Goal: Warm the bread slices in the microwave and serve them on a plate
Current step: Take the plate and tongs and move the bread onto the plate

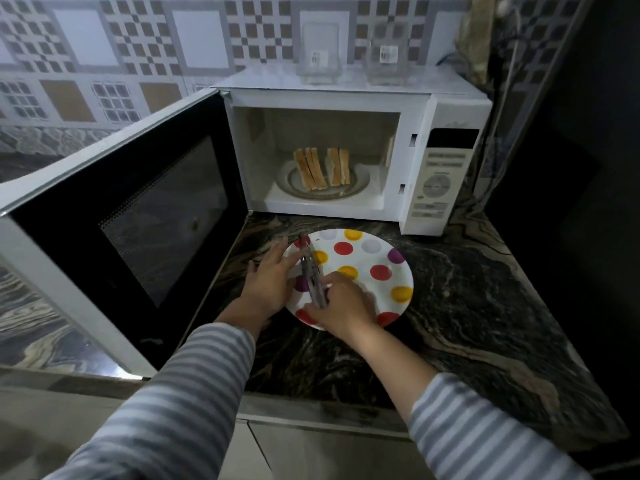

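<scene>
Both hands sit on the plate (374, 258) — our right hand (341, 303) grips the tongs (311, 275), left hand (270, 282) flat and open — with the bread (322, 168) straight ahead in the microwave (446, 116).

White plate (367, 261) red-yellow-purple dots; white microwave (446, 109); striped grey sleeves (180, 403).

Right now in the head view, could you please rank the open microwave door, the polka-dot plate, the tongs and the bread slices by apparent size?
1. microwave door, nearer the camera
2. polka-dot plate
3. bread slices and tongs: too alike to rank
</scene>
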Demonstrator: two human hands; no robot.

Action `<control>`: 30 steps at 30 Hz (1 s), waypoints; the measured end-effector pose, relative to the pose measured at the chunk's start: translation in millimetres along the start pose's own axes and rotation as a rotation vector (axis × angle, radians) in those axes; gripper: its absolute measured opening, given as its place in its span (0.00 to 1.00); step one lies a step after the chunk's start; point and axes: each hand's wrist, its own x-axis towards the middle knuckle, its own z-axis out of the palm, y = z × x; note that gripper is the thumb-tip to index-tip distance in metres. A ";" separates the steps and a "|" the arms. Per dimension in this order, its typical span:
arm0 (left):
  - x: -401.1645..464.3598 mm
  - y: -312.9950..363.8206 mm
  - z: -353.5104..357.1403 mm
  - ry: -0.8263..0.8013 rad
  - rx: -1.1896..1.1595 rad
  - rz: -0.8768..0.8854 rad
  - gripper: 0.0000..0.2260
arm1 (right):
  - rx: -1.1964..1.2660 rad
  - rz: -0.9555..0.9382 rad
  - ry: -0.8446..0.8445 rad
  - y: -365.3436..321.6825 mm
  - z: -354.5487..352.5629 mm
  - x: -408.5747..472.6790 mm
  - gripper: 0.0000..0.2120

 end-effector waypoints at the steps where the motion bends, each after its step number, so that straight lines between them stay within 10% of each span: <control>1: 2.5 2.9 -2.2 -0.013 0.035 0.017 0.30 | -0.017 0.013 -0.018 4.2 -3.3 2.4 0.21; 30: 25.3 15.8 0.8 -0.035 -0.004 0.167 0.16 | -0.256 -0.158 0.115 69.3 -46.5 24.5 0.16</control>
